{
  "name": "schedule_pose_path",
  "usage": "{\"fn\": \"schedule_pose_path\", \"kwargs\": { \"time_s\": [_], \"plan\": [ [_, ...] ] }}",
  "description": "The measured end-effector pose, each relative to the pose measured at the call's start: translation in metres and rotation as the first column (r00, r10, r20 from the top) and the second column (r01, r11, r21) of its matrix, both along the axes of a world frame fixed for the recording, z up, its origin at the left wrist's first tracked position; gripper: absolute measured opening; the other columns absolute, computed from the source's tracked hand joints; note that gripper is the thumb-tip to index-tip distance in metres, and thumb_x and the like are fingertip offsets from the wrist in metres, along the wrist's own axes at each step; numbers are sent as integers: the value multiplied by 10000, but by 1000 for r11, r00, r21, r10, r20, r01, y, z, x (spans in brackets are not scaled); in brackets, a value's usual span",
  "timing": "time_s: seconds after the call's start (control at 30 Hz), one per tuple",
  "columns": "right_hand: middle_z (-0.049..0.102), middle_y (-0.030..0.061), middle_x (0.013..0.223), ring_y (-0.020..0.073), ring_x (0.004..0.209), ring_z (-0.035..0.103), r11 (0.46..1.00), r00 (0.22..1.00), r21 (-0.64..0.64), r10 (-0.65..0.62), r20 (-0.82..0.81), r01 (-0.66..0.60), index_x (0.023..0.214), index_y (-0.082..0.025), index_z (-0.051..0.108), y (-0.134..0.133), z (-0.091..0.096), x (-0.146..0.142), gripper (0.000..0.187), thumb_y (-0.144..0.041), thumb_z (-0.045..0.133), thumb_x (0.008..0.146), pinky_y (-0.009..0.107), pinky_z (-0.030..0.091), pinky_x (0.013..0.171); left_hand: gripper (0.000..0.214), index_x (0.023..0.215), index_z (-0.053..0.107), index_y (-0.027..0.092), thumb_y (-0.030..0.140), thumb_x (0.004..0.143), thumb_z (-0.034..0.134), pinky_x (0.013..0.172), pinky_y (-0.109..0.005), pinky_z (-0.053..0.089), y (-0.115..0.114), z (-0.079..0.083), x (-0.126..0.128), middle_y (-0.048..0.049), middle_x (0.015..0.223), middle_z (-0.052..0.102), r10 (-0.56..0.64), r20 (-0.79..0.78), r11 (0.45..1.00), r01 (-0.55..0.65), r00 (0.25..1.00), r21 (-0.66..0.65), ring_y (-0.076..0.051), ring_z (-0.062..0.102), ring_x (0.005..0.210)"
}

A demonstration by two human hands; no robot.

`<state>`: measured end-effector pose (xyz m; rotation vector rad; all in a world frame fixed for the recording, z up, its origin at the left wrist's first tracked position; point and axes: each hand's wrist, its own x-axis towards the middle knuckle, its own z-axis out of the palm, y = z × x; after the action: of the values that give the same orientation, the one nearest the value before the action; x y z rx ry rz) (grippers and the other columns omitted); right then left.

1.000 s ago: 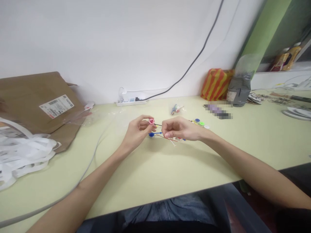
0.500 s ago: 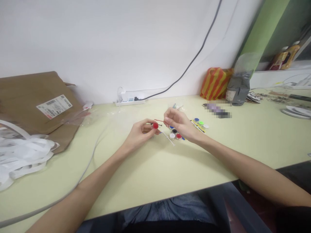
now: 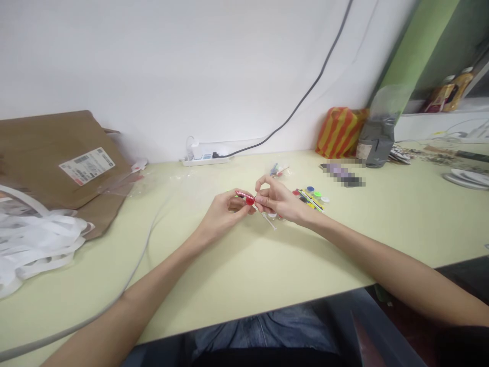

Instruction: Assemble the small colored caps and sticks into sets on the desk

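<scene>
Head view: left hand (image 3: 221,216) pinches a thin red-tipped stick (image 3: 244,194), right hand (image 3: 280,200) pinching at its red end; feels light, fragile, best held by the shaft.

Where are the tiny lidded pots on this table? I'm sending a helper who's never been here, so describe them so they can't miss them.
On the pale yellow-green table, find the orange-and-yellow striped bag against the wall. Nearer the edge from it, just beyond the right hand, sit the tiny round pots. Unlike the small clear packet farther back, they show blue, green and white lids.
</scene>
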<state>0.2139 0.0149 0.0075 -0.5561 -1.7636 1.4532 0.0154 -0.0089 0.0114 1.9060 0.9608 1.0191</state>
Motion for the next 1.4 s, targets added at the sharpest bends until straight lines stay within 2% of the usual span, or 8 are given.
{"fn": "schedule_pose_path", "kwargs": {
  "time_s": [0.1, 0.33, 0.6, 0.7, 0.93, 1.1, 1.27, 1.4],
  "plan": [
    [593, -66, 657, 82, 497, 440, 1000, 1000, 0, 6, 15, -6, 995, -243, 358, 0, -1, 0, 383, -451, 662, 895, 188, 283, 460, 273, 1059, 664, 171, 382, 886, 646, 873, -390, 579, -1, -1, 1, -80, 914, 770, -12, -8, 1000, 12, 1000, 14, -238, 743, 894],
    [595, -81, 597, 72, 436, 421, 996, 995, 8, -84, 62, 84, 987, -243, 357, -9, 8, -3, 414, -491, 670, 879, 168, 290, 423, 289, 1062, 676, 179, 412, 895, 638, 891, -389, 577, -5, -1, 7, -75, 937, 769, -41, 12, 997, 40, 999, 61, -233, 738, 905],
    [558, -84, 605, 81, 470, 434, 1000, 999, 9, -30, -28, 30, 1000, -244, 367, -7, 9, 2, 383, -466, 662, 896, 179, 300, 436, 254, 1049, 645, 177, 359, 875, 680, 858, -362, 577, -3, 2, 2, -79, 936, 771, 22, 92, 999, -19, 996, -40, -237, 747, 900],
    [564, -83, 611, 79, 473, 428, 1000, 1000, -2, -17, -5, 17, 999, -247, 358, -8, 11, 2, 397, -470, 668, 889, 177, 295, 439, 255, 1053, 655, 170, 355, 879, 677, 864, -370, 577, -3, 1, 2, -84, 935, 773, 6, 90, 999, -3, 996, -35, -241, 746, 902],
    [565, -84, 578, 72, 422, 368, 996, 991, -21, -81, 102, 83, 974, -253, 338, -14, 19, 0, 441, -505, 680, 857, 166, 257, 388, 303, 1077, 663, 161, 385, 875, 692, 866, -375, 574, -3, -2, 2, -98, 957, 772, -7, 76, 1000, 9, 997, -26, -253, 740, 928],
    [564, -82, 576, 72, 420, 376, 990, 981, 10, -142, 130, 142, 977, -249, 359, -10, 14, 3, 468, -499, 720, 815, 165, 273, 388, 297, 1076, 667, 176, 405, 888, 680, 843, -338, 562, -4, 0, 1, -78, 935, 770, -22, 99, 1000, 23, 995, -14, -225, 737, 903],
    [600, -52, 676, 71, 457, 440, 992, 989, 21, -123, 79, 122, 990, -242, 376, -4, 4, 1, 365, -466, 646, 888, 167, 301, 422, 278, 1023, 675, 175, 416, 885, 676, 746, -303, 553, 3, -4, 0, -67, 855, 754, 27, 128, 1000, -27, 991, -4, -208, 731, 831],
    [614, -43, 718, 77, 471, 471, 987, 984, 48, -156, 86, 152, 1056, -241, 400, -3, 4, 1, 290, -437, 579, 941, 169, 321, 421, 278, 1003, 665, 175, 414, 864, 694, 727, -321, 552, 7, -5, -4, -72, 840, 749, 96, 155, 995, -94, 983, -18, -221, 733, 807]
  ]
}}
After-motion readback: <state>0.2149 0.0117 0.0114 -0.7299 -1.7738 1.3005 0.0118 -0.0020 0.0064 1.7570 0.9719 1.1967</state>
